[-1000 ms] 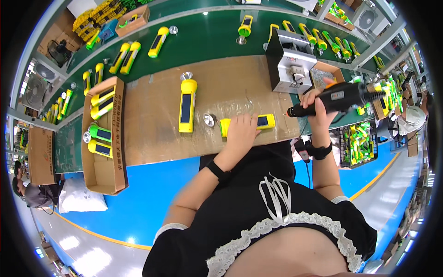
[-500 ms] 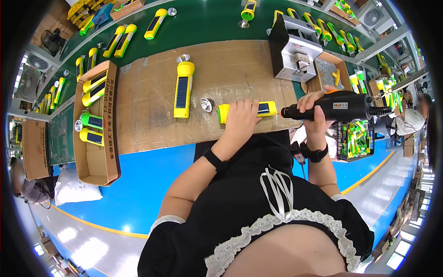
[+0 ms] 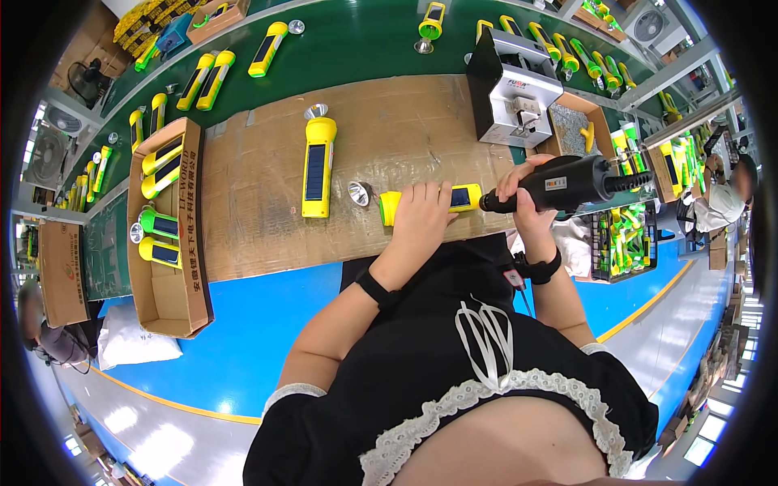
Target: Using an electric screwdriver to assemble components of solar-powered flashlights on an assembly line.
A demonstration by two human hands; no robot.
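Observation:
On a cardboard sheet, my left hand [image 3: 421, 212] is closed over a yellow flashlight [image 3: 465, 198] with a dark solar panel, lying on its side. My right hand [image 3: 527, 194] grips a black electric screwdriver [image 3: 559, 185], held level. Its tip meets the flashlight's right end. Left of the held flashlight's head lies a shiny reflector cup [image 3: 358, 193]. A second yellow flashlight [image 3: 318, 168] lies lengthwise further left, with another reflector [image 3: 316, 111] at its far end.
An open carton [image 3: 172, 283] with several flashlights stands left. A grey-and-black screw feeder [image 3: 519, 97] is at the back right, beside a box of small metal parts [image 3: 569, 123]. More flashlights line the green belt [image 3: 356, 40]. A black crate [image 3: 624, 243] of green and yellow parts sits lower right.
The screwdriver has moved left, closing the small gap to the flashlight's end. My left hand, still on the flashlight, has shifted slightly left and down in the picture.

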